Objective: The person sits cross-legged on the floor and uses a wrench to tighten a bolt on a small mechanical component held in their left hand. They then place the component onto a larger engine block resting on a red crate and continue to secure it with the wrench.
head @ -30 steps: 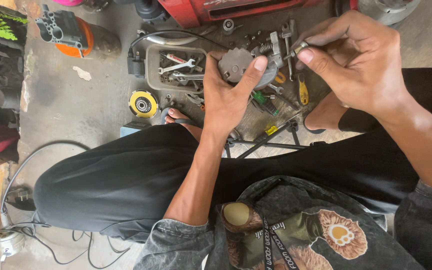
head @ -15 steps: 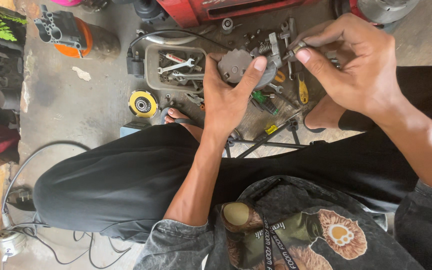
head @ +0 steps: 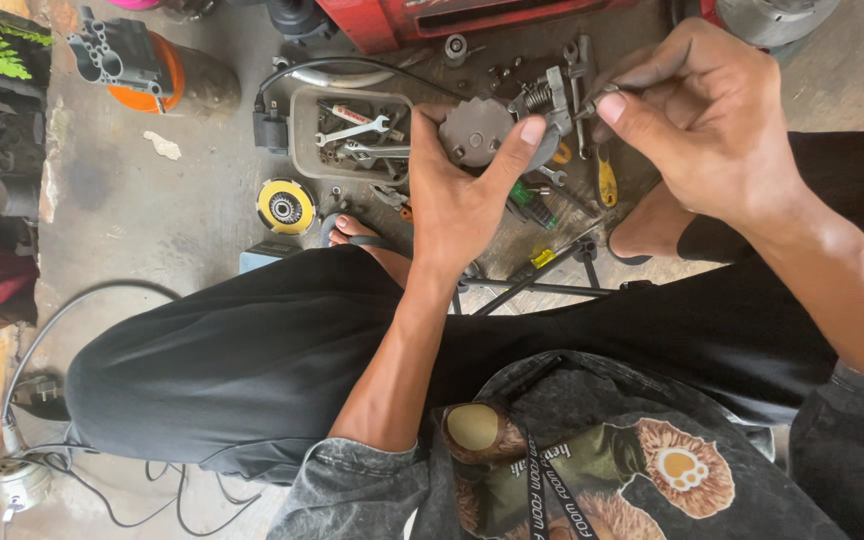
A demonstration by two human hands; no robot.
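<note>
The left hand (head: 457, 195) is reaching forward, palm away, fingers wrapping a round grey metal part (head: 474, 130) held above the floor, thumb pressing its right edge. The right hand (head: 707, 120) is curling in from the right, thumb and forefinger pinching a slim tool (head: 592, 100) against the part's spring end. A tray of wrenches (head: 352, 135) is lying just beyond.

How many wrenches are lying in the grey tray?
2, as far as I can tell: one wrench across the middle of the tray, another just below it near the left hand. Clutter may hide more.
</note>
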